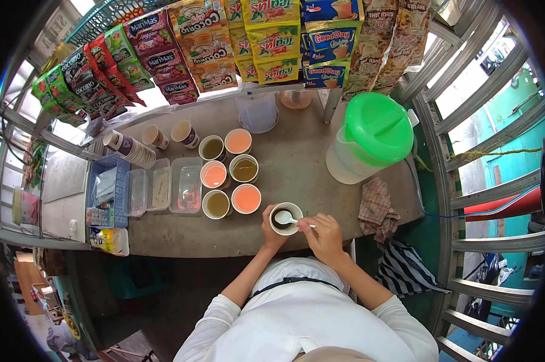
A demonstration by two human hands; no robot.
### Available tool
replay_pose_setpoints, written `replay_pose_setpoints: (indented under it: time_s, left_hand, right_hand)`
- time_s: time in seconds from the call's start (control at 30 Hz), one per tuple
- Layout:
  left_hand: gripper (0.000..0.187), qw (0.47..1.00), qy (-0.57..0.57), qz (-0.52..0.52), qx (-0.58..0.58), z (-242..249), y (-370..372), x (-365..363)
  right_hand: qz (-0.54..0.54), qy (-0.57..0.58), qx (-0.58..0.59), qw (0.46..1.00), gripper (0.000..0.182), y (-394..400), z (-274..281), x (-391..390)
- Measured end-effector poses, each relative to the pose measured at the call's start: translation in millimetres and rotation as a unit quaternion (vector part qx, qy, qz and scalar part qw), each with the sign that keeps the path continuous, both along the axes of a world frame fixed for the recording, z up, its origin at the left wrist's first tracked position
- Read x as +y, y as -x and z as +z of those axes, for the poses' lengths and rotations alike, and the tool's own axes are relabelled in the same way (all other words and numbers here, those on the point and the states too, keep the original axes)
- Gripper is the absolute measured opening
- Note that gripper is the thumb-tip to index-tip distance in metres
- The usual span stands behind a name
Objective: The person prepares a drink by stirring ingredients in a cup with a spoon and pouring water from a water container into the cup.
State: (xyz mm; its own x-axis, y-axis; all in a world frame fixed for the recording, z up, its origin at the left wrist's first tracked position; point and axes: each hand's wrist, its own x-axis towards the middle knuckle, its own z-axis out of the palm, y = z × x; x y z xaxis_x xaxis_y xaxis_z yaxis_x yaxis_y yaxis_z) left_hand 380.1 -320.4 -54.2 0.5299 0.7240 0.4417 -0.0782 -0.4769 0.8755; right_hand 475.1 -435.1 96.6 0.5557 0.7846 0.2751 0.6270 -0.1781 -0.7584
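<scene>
My left hand (273, 231) is wrapped round the side of a paper cup (296, 210) with dark liquid inside, near the counter's front edge. In my right hand (324, 235) is the handle of a white plastic spoon (283, 218), its bowl down inside the cup. Just left of this cup stand several filled paper cups in two columns. Some hold a pink-orange drink (246, 198), others a greenish-brown drink (217, 204).
A pitcher with a green lid (378, 130) stands at the right, a checked cloth (378, 208) beside it. Clear plastic containers (186, 184), stacked cups (130, 149) and a blue basket (109, 166) are at the left. Drink sachets (275, 42) hang overhead.
</scene>
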Motion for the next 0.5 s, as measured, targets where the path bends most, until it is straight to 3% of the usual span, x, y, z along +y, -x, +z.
replay_pose_setpoints:
  time_s: [0.13, 0.23, 0.43, 0.5]
  left_hand:
    - [0.078, 1.000, -0.005, 0.004, -0.005, 3.8, -1.5, -2.0]
    - [0.078, 1.000, -0.021, 0.012, -0.008, 7.2, -2.6, 2.7]
    - [0.078, 0.999, -0.004, 0.001, -0.047, 17.0, -5.5, -1.9]
    - [0.078, 0.999, -0.031, 0.004, -0.036, 19.3, -6.3, 0.7]
  right_hand:
    - [0.010, -0.053, -0.004, 0.999, 0.013, 1.5, -2.9, 9.1]
    - [0.026, 0.003, -0.042, 0.999, 0.012, -1.1, 5.7, 9.1]
    - [0.021, -0.053, -0.059, 0.997, 0.010, 2.6, 33.8, 8.5]
    - [0.029, -0.025, -0.078, 0.996, 0.010, 1.5, 24.4, 13.0]
